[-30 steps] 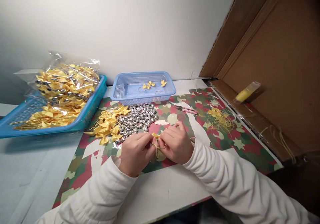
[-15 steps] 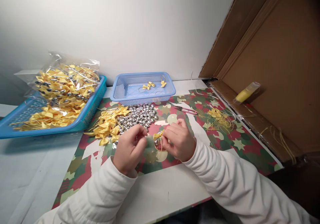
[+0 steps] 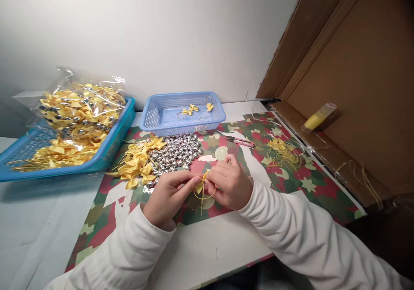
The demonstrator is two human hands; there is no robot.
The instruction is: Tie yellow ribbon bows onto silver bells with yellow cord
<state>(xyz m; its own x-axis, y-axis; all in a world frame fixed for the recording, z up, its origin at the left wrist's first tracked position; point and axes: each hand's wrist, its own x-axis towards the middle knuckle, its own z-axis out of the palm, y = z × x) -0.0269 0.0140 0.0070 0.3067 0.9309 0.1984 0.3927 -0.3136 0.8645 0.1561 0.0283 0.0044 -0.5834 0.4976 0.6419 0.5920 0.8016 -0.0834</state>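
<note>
Right now both of your hands meet over the worktop (image 3: 215, 240), just above the front part of its patterned covering (image 3: 308, 186). Your left hand (image 3: 168, 195) is nearly closed at the tips – thumb and forefinger pinch the left side of a small yellow bow (image 3: 199, 188), the other fingers folded behind. Your right hand (image 3: 230, 185) is curled, its thumb and fingers closed on the bow's other side; the exact grip hides behind your fingers. So the bow sits between your fingertips, off the surface, with thin yellow cord (image 3: 202, 203) looping and hanging below it.

Beyond your left hand, you have a heap of yellow bows (image 3: 136, 162) with a spread of small silver balls (image 3: 177, 152) touching its right side. Behind them stands a light-blue basket (image 3: 181, 131) with a few finished-looking bows (image 3: 209, 107) on cords inside. To the left, a deeper blue tray (image 3: 120, 137) carries a clear bag (image 3: 86, 104) packed with yellow and silver pieces, and loose bows lie beside it.

Past your right hand lie pink-handled snips (image 3: 244, 143), and farther right a tangle of yellow threads (image 3: 287, 157) – near the cardboard (image 3: 362, 91), where a clear tube (image 3: 318, 117) with yellow contents leans
</note>
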